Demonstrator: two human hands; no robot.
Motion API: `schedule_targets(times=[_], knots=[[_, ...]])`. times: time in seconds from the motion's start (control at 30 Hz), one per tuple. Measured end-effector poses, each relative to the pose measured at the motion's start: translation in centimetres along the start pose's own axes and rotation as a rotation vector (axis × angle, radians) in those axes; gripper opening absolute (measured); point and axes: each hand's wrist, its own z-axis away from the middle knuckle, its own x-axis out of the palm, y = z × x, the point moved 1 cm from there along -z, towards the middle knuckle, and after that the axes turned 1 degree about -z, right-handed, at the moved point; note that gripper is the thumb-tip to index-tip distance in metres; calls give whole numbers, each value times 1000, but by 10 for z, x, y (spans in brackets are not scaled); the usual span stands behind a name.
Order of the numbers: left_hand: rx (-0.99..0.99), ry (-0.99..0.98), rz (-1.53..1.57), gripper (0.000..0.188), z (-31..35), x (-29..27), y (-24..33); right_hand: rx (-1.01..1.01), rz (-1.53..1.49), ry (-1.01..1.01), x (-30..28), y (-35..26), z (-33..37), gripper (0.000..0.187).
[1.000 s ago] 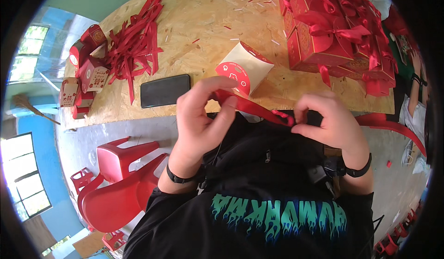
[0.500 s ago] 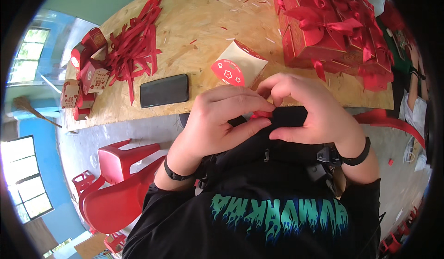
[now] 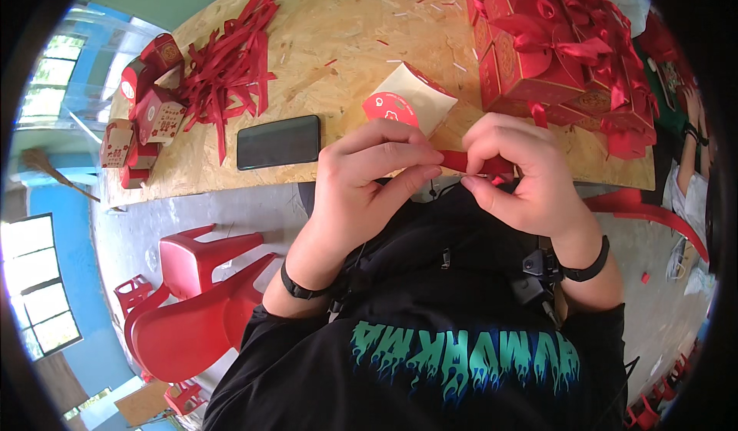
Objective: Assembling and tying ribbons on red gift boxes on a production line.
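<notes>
A short stretch of red ribbon (image 3: 455,159) runs between my two hands, just off the table's near edge. My left hand (image 3: 377,173) pinches one end between thumb and fingertips. With thumb and curled fingers, my right hand (image 3: 519,168) grips the ribbon farther along, and part of it shows inside that palm. Just beyond my hands lies a red and cream card box (image 3: 419,100) with white flower prints, partly covered by my left hand. To the left of it rests a black phone (image 3: 278,143).
Loose red ribbons (image 3: 231,62) lie in a heap at the table's (image 3: 330,85) left. Small red boxes (image 3: 154,116) stand beside them. Ribbon-tied red boxes (image 3: 538,62) are stacked at right. Red plastic chairs (image 3: 192,327) stand on the floor at left. Another person's arm (image 3: 688,146) shows at far right.
My hands have moved apart, and the ribbon that was mostly hidden between them is now stretched across the gap. My right hand has closed its thumb onto it.
</notes>
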Motion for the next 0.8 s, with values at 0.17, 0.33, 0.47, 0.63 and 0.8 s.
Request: schedule_targets(times=[0.17, 0.33, 0.47, 0.63, 0.8], knots=[[-78, 54, 80, 24, 1, 8, 6, -74, -27, 122, 12, 1, -5, 24], [-135, 91, 175, 30, 4, 12, 2, -105, -24, 104, 12, 5, -9, 26], [-189, 51, 185, 31, 5, 10, 3, -96, 14, 107, 9, 6, -7, 27], [-285, 129, 282, 23, 5, 14, 1, -91, 17, 114, 9, 6, -8, 25], [-300, 147, 254, 19, 7, 16, 0, -42, 8, 139, 8, 7, -8, 21]])
